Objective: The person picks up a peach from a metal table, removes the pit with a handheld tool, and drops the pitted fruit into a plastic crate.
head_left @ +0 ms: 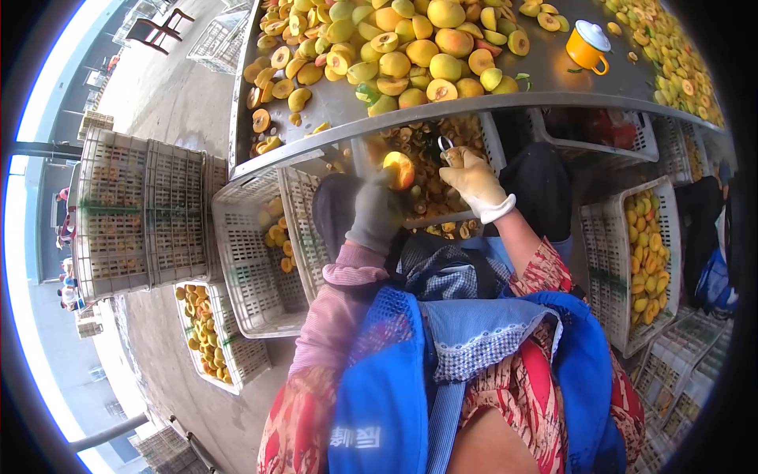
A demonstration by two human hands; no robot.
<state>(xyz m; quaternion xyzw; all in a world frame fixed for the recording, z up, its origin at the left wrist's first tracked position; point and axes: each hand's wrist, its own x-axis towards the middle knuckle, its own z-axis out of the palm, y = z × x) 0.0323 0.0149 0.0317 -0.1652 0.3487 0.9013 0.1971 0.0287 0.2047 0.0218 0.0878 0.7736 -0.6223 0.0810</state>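
My left hand point(377, 209), in a grey glove and slightly blurred, is closed around a halved peach point(401, 169) with its orange cut face showing. My right hand point(479, 186), in a pale glove, grips a pitting knife with a metal loop point(444, 144); its handle is mostly hidden by the fingers. Both hands are over a crate point(493, 142) at my lap that holds brown pits and scraps. Above them, on the metal table point(332, 130), lies a heap of whole and halved peaches point(418, 51).
A yellow lidded mug point(586, 49) stands on the table, with more peach halves point(671, 59) beyond. White crates point(257, 261) with peaches are to my left, near stacked crates point(118, 213). Another peach crate point(632, 261) is at right, beside a person's dark-clothed leg point(696, 229).
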